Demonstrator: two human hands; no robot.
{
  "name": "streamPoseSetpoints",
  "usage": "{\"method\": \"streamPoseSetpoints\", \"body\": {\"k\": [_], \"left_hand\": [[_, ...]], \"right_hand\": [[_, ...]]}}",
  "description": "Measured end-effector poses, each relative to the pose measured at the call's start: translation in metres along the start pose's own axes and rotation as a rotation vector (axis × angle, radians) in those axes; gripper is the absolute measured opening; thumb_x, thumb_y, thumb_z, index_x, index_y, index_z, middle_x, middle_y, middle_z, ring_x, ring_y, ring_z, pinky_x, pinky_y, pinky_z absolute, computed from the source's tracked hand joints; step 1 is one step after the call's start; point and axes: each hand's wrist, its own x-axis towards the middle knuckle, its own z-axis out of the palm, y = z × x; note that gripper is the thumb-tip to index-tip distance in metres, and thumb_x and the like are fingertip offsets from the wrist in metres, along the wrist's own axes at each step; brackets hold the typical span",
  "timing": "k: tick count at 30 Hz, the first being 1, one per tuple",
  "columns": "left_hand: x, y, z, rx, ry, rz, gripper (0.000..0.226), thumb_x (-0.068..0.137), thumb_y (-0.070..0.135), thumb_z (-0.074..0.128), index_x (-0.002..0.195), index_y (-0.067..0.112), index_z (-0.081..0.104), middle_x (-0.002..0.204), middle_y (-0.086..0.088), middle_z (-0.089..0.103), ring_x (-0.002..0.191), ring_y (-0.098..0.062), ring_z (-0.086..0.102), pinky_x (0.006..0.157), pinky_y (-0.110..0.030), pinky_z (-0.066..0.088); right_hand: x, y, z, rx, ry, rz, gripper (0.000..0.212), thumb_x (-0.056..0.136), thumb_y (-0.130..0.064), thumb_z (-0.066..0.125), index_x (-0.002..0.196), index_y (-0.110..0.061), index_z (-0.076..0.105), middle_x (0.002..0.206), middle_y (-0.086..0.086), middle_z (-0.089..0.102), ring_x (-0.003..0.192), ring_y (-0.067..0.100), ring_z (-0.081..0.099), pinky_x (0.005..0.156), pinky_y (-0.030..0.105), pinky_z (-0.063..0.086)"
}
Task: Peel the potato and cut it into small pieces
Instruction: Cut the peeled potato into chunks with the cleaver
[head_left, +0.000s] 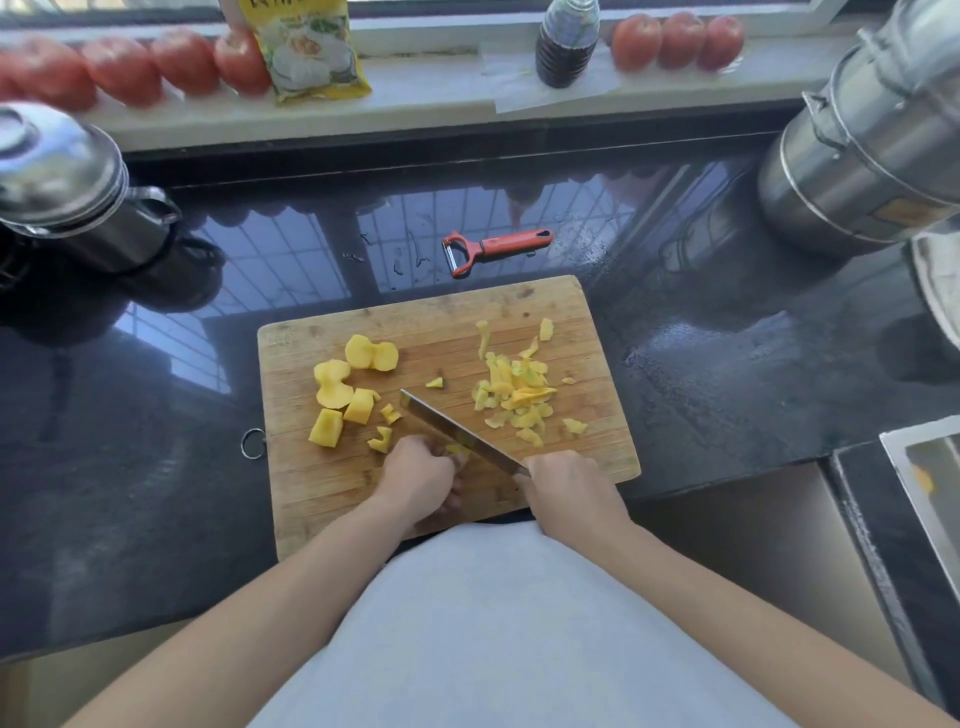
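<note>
Wooden cutting board (587, 332) lies on the dark glossy desk (156, 467), near edge toward the person. Right hand (569, 491) is clenched around the handle of a knife (457, 434); the handle itself is hidden inside the grip, and the blade runs up and to the left from it, edge down on the board. Left hand (418, 478) sits just left of the blade, fingers curled over a small potato piece (457, 451); the piece is mostly covered, so how firmly it is pinned cannot be told. Beyond the left hand and to its left lie cut potato chunks (345, 387), yellow, some large and some small, loosely grouped. Beyond the right hand, on the far side of the blade, sits a heap of peelings (514, 395). A red peeler (493, 249) rests on the desk just past the board's far edge, well apart from both hands.
</note>
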Motion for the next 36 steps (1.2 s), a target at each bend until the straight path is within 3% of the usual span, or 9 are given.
{"method": "streamPoseSetpoints", "body": {"k": [6, 11, 14, 17, 21, 26, 29, 32, 36], "left_hand": [[-0.018, 0.001, -0.025, -0.150, -0.156, -0.042, 0.014, 0.103, 0.016, 0.064, 0.104, 0.002, 0.066, 0.089, -0.015, 0.079, 0.072, -0.026, 0.075, 0.078, -0.049, 0.064], [-0.039, 0.006, -0.088, -0.428, -0.022, -0.090, 0.014, 0.106, 0.009, 0.056, 0.109, 0.003, 0.068, 0.109, -0.021, 0.077, 0.087, -0.034, 0.075, 0.069, -0.042, 0.064], [-0.042, 0.028, -0.101, -0.248, 0.001, 0.117, 0.018, 0.108, 0.023, 0.056, 0.116, 0.018, 0.072, 0.110, -0.006, 0.078, 0.103, -0.026, 0.073, 0.083, -0.035, 0.061], [-0.043, 0.053, -0.085, 0.167, -0.286, 0.240, 0.028, 0.103, 0.050, 0.058, 0.128, 0.041, 0.067, 0.125, 0.015, 0.070, 0.113, -0.010, 0.066, 0.104, -0.033, 0.050], [-0.032, 0.059, -0.067, 0.509, -0.388, 0.303, 0.026, 0.100, 0.056, 0.062, 0.119, 0.042, 0.071, 0.115, 0.017, 0.071, 0.105, -0.010, 0.065, 0.098, -0.032, 0.049], [-0.010, 0.054, -0.081, 0.493, -0.291, 0.299, 0.020, 0.107, 0.031, 0.059, 0.105, 0.022, 0.076, 0.088, 0.003, 0.072, 0.074, -0.013, 0.061, 0.071, -0.028, 0.052], [0.006, 0.058, -0.087, 0.713, -0.140, 0.374, 0.023, 0.108, 0.028, 0.056, 0.120, 0.018, 0.073, 0.117, -0.004, 0.071, 0.100, -0.021, 0.064, 0.087, -0.033, 0.053], [0.005, 0.067, -0.091, 0.796, -0.184, 0.401, 0.036, 0.112, 0.024, 0.044, 0.142, 0.021, 0.064, 0.142, -0.001, 0.062, 0.126, -0.023, 0.058, 0.096, -0.027, 0.045], [-0.003, 0.073, -0.113, 0.689, -0.130, 0.395, 0.055, 0.106, 0.000, 0.035, 0.145, 0.028, 0.060, 0.155, 0.007, 0.050, 0.112, -0.015, 0.060, 0.081, -0.020, 0.044]], "right_hand": [[-0.012, 0.036, -0.002, -0.009, 0.242, -0.209, 0.015, 0.096, -0.019, 0.059, 0.102, -0.025, 0.071, 0.074, -0.003, 0.064, 0.065, 0.026, 0.062, 0.053, 0.037, 0.052], [-0.007, 0.067, -0.017, -0.242, 0.531, -0.522, 0.051, 0.070, 0.004, 0.076, 0.120, -0.007, 0.071, 0.074, 0.002, 0.062, 0.055, 0.022, 0.057, 0.046, 0.033, 0.049], [-0.001, 0.063, -0.027, -0.340, 0.649, -0.644, 0.041, 0.079, 0.003, 0.062, 0.118, -0.005, 0.071, 0.074, 0.005, 0.059, 0.057, 0.023, 0.053, 0.049, 0.035, 0.046], [0.004, 0.049, -0.032, -0.355, 0.666, -0.709, 0.040, 0.079, 0.003, 0.060, 0.116, -0.005, 0.072, 0.071, 0.004, 0.055, 0.054, 0.021, 0.051, 0.047, 0.034, 0.044], [0.008, 0.043, -0.035, -0.367, 0.631, -0.752, 0.046, 0.075, 0.003, 0.070, 0.120, -0.006, 0.070, 0.070, 0.003, 0.052, 0.055, 0.022, 0.049, 0.047, 0.034, 0.043], [-0.008, 0.059, -0.033, -0.334, 0.661, -0.676, 0.041, 0.079, 0.002, 0.060, 0.119, -0.006, 0.069, 0.073, 0.004, 0.055, 0.056, 0.022, 0.051, 0.047, 0.034, 0.045], [-0.020, 0.068, -0.028, -0.299, 0.677, -0.571, 0.041, 0.079, 0.001, 0.056, 0.115, -0.005, 0.073, 0.076, 0.005, 0.062, 0.055, 0.023, 0.056, 0.047, 0.032, 0.045], [-0.028, 0.075, -0.016, -0.228, 0.606, -0.408, 0.052, 0.064, 0.006, 0.078, 0.114, -0.008, 0.075, 0.070, 0.001, 0.059, 0.052, 0.022, 0.055, 0.045, 0.030, 0.043], [-0.037, 0.078, -0.001, -0.045, 0.538, -0.170, 0.040, 0.077, -0.006, 0.084, 0.114, -0.018, 0.076, 0.072, -0.003, 0.062, 0.056, 0.024, 0.060, 0.044, 0.034, 0.049]]}}
